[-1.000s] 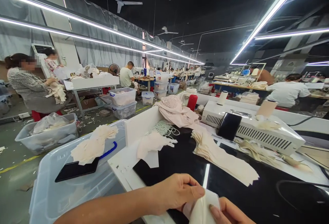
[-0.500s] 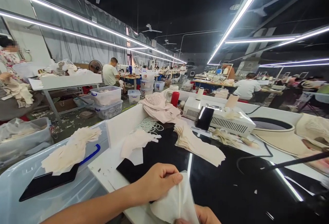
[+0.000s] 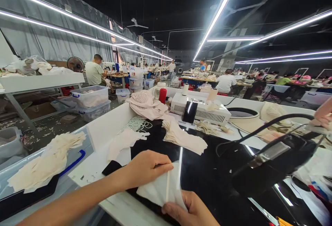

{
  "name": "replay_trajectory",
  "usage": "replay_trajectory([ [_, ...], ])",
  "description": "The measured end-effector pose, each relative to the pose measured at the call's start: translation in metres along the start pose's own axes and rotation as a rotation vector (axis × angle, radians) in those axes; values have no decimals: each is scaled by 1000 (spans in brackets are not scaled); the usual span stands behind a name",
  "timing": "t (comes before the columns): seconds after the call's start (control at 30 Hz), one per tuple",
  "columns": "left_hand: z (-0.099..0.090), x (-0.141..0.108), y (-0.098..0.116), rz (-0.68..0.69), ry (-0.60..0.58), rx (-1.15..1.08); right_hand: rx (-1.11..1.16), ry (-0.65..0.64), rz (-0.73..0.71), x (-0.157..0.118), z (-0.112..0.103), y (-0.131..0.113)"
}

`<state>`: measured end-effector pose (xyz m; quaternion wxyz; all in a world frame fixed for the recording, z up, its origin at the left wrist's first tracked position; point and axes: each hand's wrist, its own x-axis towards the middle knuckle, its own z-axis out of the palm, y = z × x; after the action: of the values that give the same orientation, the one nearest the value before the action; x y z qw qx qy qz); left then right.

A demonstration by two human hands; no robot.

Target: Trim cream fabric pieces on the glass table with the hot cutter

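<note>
A thin whitish fabric piece with a narrow pale strip running down it is held between my hands over the near edge of the black table surface. My left hand pinches its upper end, fingers together. At the lower right corner, my right hand grips the fabric with the thumb on top. Beyond my hands lies a fanned stack of cream fabric pieces. More pale pieces rest to the left, near a tangle of light green cord.
A white vented machine stands at the back, a black phone leaning on it. At right, a dark device with a cable rises over the table. A clear bin with cream pieces adjoins on the left. Co-workers sit farther off.
The view has turned right, so the surroundings shift left and the dark device shows more fully. Both hands keep hold of the fabric piece, and more of my right hand is visible.
</note>
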<state>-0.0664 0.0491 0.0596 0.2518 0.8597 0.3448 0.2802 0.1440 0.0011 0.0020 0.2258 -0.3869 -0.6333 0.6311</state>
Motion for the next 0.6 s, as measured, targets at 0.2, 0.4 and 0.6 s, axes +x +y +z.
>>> replay_trajectory([
  [0.2,6,16,2,617,257,655,-576,453,-226,4,-46,7],
  [0.4,75,-1,-20,591,115,576,-1173,610,-245,4,-89,28],
  [0.6,86,-7,-21,460,-46,510,-1374,787,-177,-9,-107,37],
])
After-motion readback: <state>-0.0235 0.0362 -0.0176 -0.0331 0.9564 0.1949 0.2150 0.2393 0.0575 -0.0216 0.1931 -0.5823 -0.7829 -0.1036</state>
